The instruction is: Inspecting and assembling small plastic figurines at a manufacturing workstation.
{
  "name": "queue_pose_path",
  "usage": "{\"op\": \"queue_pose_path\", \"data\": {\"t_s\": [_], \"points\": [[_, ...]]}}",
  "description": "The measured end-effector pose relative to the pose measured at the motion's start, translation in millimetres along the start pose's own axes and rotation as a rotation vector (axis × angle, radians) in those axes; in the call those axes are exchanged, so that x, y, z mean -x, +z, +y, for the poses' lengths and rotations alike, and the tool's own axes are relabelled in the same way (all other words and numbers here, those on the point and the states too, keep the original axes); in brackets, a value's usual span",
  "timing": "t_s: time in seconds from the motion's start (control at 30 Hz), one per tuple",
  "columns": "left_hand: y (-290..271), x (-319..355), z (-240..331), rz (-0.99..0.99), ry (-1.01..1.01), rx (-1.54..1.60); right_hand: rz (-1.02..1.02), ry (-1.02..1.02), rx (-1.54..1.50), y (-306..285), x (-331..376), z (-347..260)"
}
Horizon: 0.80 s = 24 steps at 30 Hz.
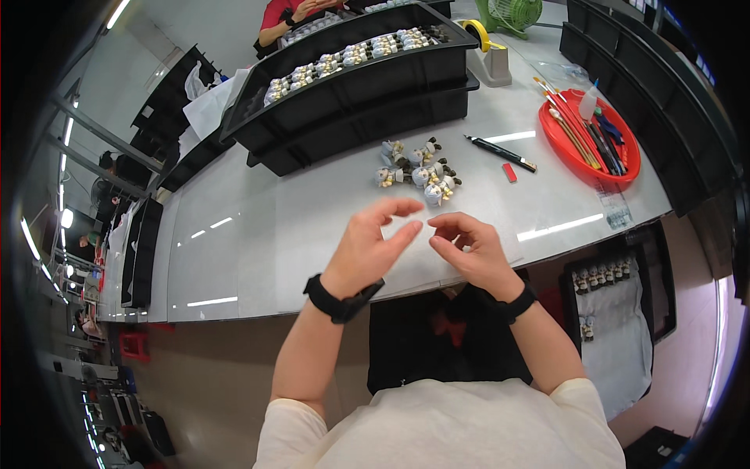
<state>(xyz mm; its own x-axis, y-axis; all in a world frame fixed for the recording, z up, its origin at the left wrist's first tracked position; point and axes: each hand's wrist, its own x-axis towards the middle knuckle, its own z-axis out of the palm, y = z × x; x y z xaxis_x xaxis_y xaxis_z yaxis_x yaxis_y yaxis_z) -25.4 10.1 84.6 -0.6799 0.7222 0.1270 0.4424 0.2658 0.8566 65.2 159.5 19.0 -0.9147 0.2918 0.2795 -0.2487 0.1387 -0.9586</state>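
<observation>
My left hand [373,242] and right hand [478,250] hover just beside each other, thumbs parted from half-curled fingers, with nothing I can see gripped. Just beyond my fingertips, the small white, grey-haired figurines [423,175] lie clustered on the glossy white table [258,262], between a long black plastic tray [367,100] and me, left of a slim black pen-shaped tool [501,153].
</observation>
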Motion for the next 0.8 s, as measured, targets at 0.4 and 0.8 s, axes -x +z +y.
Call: {"op": "queue_pose_path", "data": {"t_s": [0.4, 0.8], "points": [[-51, -90, -114, 0.041, -0.107, -0.271, 0.011, -0.19, 0.129, 9, -5, 27], [16, 9, -17, 0.107, -0.174, 0.436, 0.015, -0.123, -0.101, -2, 0, 18]]}}
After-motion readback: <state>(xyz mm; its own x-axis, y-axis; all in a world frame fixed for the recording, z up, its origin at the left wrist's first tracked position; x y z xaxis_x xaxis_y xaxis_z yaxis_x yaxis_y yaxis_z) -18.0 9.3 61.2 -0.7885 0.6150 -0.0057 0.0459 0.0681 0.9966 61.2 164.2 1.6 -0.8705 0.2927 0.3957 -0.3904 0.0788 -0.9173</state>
